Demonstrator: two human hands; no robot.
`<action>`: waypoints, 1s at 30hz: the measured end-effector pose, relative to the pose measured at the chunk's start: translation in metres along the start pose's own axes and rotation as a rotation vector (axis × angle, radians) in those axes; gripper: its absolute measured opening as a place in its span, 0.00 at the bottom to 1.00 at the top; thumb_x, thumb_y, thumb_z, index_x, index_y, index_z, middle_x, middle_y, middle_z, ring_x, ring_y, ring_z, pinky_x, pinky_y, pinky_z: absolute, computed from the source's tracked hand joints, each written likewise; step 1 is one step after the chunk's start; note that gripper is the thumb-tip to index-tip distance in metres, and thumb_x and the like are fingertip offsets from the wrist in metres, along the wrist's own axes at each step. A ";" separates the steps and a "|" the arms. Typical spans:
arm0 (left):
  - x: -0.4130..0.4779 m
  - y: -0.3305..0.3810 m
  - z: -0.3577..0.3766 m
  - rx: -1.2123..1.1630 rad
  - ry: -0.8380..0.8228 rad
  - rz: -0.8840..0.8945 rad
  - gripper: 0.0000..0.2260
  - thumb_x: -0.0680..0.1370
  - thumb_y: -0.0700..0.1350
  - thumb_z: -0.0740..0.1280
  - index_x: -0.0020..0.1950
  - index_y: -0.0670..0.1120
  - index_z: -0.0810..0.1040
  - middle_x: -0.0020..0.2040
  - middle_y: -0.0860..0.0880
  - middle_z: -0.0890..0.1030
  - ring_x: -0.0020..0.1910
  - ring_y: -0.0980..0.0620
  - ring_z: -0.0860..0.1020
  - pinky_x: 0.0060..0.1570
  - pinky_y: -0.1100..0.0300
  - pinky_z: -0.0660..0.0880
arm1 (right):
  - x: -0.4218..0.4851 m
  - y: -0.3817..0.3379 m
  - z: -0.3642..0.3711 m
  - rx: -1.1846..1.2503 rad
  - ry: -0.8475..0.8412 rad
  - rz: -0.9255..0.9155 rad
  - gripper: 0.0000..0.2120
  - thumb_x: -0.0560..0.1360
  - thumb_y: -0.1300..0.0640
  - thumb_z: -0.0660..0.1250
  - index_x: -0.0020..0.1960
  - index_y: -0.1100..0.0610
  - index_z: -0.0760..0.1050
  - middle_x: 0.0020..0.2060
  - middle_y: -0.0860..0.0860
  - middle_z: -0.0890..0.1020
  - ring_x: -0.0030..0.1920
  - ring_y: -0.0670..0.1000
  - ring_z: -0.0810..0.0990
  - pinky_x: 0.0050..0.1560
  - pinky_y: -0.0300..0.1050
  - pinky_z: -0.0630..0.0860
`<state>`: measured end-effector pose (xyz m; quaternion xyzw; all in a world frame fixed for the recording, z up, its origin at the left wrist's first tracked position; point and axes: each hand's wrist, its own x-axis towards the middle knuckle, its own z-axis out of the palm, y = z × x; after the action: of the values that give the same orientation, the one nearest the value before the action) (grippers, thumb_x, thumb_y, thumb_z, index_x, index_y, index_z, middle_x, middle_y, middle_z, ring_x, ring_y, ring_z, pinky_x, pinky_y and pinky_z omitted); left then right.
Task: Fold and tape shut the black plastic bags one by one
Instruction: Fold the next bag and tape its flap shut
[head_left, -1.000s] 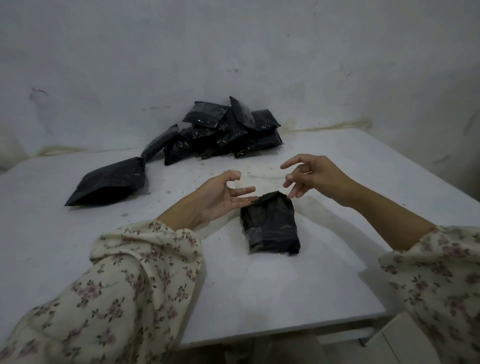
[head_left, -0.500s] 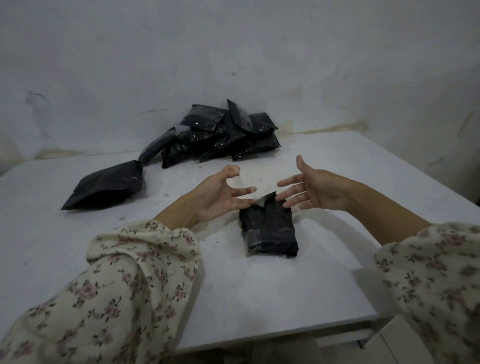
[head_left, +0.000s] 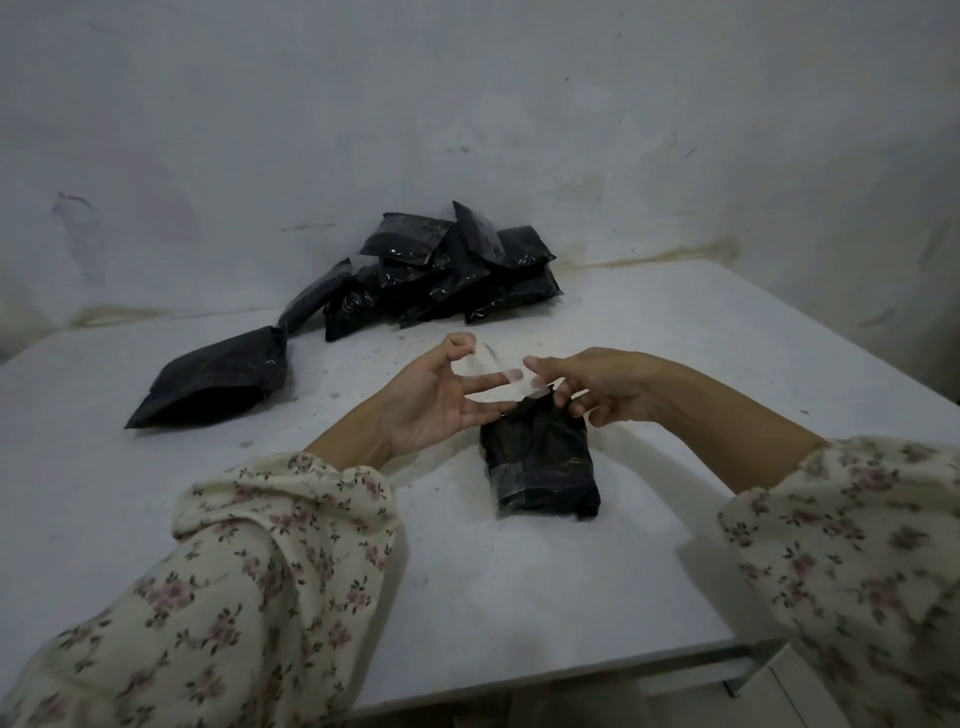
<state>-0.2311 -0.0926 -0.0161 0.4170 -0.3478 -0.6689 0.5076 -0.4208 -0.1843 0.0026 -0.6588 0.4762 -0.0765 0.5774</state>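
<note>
Here the left hand (head_left: 431, 400) pinches one end of a clear, filmy tape strip (head_left: 498, 366), the right hand (head_left: 602, 382) the other, just above the crinkled, folded black plastic bag (head_left: 540, 462) lying on the matte white surface (head_left: 519, 597); glossy flat black bags (head_left: 447, 270) heap behind.

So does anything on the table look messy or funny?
Yes. The near bag has a crumpled top end sticking up, not taped down; the left hand pinches faint clear tape above it. The bags by the wall lie in a jumbled heap, and one bigger bag lies apart.
</note>
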 end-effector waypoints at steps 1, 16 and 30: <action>0.000 -0.001 -0.001 0.000 -0.002 0.001 0.06 0.77 0.49 0.60 0.41 0.53 0.66 0.65 0.38 0.76 0.66 0.32 0.72 0.67 0.48 0.70 | 0.001 0.000 0.000 -0.001 -0.018 -0.001 0.20 0.73 0.40 0.68 0.54 0.57 0.80 0.31 0.48 0.72 0.28 0.44 0.66 0.28 0.36 0.58; -0.001 -0.007 -0.005 -0.064 0.066 -0.012 0.06 0.79 0.49 0.60 0.42 0.51 0.72 0.57 0.40 0.80 0.62 0.36 0.77 0.62 0.52 0.75 | 0.010 -0.001 -0.011 0.106 0.064 -0.225 0.07 0.77 0.52 0.64 0.48 0.53 0.80 0.56 0.47 0.81 0.52 0.46 0.74 0.52 0.42 0.65; 0.009 -0.025 0.001 0.083 0.248 0.005 0.10 0.81 0.41 0.61 0.40 0.41 0.74 0.36 0.46 0.78 0.63 0.45 0.77 0.54 0.60 0.77 | 0.002 0.024 -0.004 0.203 0.170 0.018 0.04 0.72 0.59 0.71 0.39 0.57 0.78 0.24 0.46 0.79 0.32 0.45 0.71 0.36 0.39 0.61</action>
<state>-0.2429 -0.0954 -0.0395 0.5164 -0.3106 -0.5959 0.5308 -0.4355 -0.1857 -0.0173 -0.5839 0.5190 -0.1746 0.5993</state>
